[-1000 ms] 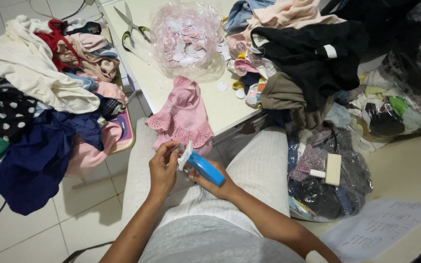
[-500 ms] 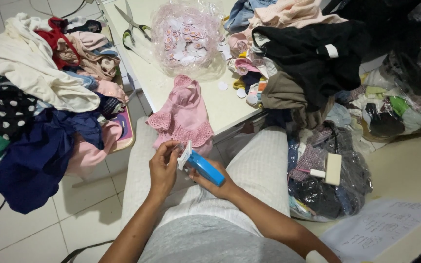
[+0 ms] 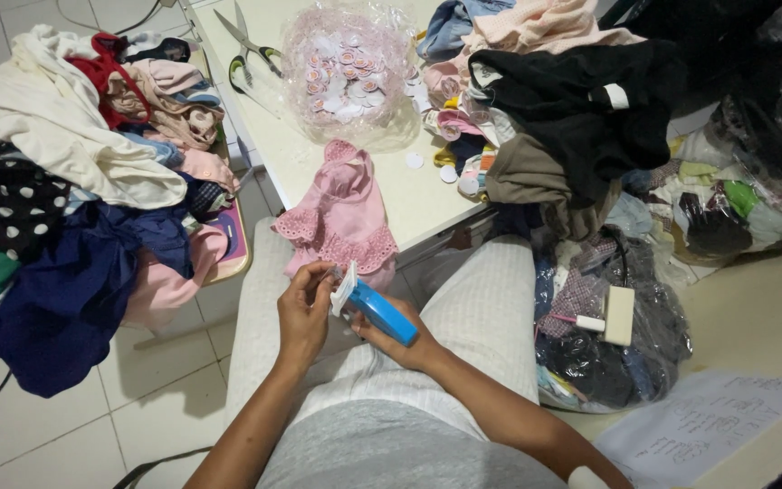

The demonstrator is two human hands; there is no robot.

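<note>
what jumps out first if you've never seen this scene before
At bottom centre, the right hand holds a blue plastic handheld tool with a white tip over the lap, and the left hand pinches at that tip. Just above, a small pink frilled garment hangs over the edge of the white table, with a clear plastic bag of round white tags behind it. A heap of mixed clothes fills the left side.

You are seated in a small home garment workroom — a tiled floor (image 3: 165, 398) and a white table (image 3: 391, 190) crowded with work. Heaps of clothes (image 3: 74, 181) lie on both sides; scissors (image 3: 251, 45) and a clear bag of round labels (image 3: 346, 68) sit on the table, a pink dress (image 3: 341, 217) hangs over its edge — and bagged clothing (image 3: 608, 353) stands beside your chair.
</note>
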